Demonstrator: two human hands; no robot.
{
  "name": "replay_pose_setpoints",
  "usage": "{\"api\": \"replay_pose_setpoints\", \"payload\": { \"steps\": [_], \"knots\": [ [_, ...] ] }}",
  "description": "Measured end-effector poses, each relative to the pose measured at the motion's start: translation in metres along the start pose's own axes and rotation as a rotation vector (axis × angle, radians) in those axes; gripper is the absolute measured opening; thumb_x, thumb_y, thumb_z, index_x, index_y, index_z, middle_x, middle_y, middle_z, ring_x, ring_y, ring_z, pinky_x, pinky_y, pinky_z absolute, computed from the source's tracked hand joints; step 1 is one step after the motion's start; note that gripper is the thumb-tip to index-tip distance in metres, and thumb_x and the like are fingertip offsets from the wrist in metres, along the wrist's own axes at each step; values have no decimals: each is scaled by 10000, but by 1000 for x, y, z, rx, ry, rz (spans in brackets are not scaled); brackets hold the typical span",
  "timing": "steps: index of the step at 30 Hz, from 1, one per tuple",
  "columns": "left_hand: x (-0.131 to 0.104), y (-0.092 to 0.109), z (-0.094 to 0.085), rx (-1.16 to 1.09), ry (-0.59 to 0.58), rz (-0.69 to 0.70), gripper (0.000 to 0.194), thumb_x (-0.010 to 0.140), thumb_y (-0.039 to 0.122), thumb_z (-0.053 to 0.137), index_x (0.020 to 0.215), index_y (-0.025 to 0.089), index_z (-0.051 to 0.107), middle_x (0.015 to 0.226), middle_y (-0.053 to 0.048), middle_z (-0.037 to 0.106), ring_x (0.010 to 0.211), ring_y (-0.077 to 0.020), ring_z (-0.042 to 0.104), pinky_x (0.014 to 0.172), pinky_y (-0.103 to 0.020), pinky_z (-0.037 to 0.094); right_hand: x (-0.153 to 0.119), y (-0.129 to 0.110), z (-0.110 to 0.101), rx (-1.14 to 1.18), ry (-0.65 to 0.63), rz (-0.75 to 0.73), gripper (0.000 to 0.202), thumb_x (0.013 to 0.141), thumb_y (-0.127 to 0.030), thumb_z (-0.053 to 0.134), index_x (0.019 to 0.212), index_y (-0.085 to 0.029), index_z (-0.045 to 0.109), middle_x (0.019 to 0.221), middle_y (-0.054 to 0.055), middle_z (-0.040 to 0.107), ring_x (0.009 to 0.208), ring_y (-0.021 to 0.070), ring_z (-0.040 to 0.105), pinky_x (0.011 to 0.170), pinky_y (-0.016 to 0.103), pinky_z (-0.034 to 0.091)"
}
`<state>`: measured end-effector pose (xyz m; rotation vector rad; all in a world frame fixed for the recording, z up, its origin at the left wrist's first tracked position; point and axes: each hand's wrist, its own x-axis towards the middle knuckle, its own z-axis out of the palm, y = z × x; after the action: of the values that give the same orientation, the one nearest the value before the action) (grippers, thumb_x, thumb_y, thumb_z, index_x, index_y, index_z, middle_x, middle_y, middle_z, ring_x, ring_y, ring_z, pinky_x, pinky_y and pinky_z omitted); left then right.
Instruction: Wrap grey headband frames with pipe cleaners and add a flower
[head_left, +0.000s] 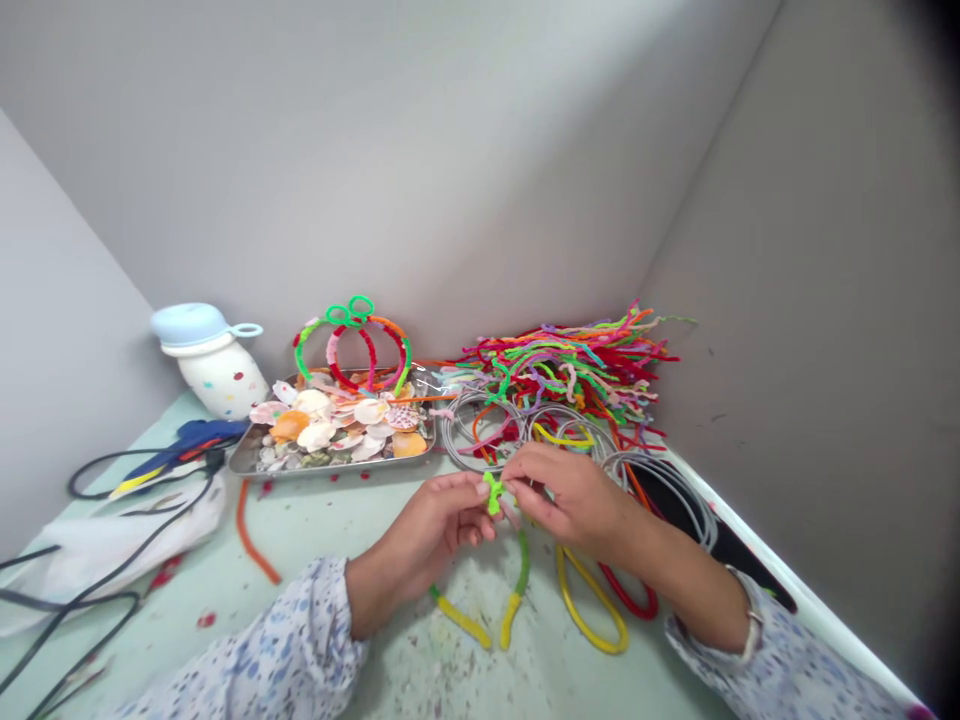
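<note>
Between my two hands is a small bright green pipe cleaner (493, 493), bent into a knotted or looped shape. My left hand (431, 525) pinches its left side with thumb and fingertips. From the other side my right hand (574, 495) closes thumb and forefinger at its right edge. Below them, two ends of a hoop wrapped in green and yellow pipe cleaner (512, 618) point toward me with a gap between the tips. Its upper part is hidden behind my hands. A yellow pipe cleaner loop (609, 640) and a red one lie under my right forearm.
A metal tray (247, 460) of shells holds finished-looking hoops (409, 350). Behind stands a pile of coloured pipe cleaners (570, 360), with grey wire coils (450, 440) before it. At left are a white bottle (225, 375), blue-handled pliers (199, 440) and black cables (112, 590).
</note>
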<state>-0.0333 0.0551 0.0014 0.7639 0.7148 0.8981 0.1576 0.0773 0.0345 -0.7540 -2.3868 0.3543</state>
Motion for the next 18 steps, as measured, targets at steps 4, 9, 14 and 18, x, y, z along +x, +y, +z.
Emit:
{"api": "replay_pose_setpoints", "payload": {
  "steps": [4,9,14,18],
  "knots": [
    [0,0,-1,-52,-24,-11,67,770,180,652,774,114,662,694,-27,647,527,-69,580,500,-161,405,0,2,1,-18,-18,-15,148,903,-178,454,901,-200,600,853,31,611,789,145,575,728,268,472],
    [-1,0,1,-64,-30,-4,59,778,167,652,759,112,660,679,-10,625,506,-49,558,506,-152,408,-1,1,3,-19,5,-6,138,898,-171,452,901,-201,587,850,28,598,786,142,567,720,264,468],
    [0,1,3,-4,3,26,74,783,183,658,752,116,652,668,-1,613,505,-45,538,507,-155,389,-1,-1,3,-16,15,18,122,885,-155,458,870,-199,570,829,18,586,761,137,554,703,260,452],
    [0,-1,2,58,12,43,93,793,185,638,728,118,638,649,1,601,513,-52,526,514,-168,378,-1,-4,1,-39,-16,52,122,875,-142,460,880,-197,569,833,18,589,748,136,549,691,261,444]
  ]
}}
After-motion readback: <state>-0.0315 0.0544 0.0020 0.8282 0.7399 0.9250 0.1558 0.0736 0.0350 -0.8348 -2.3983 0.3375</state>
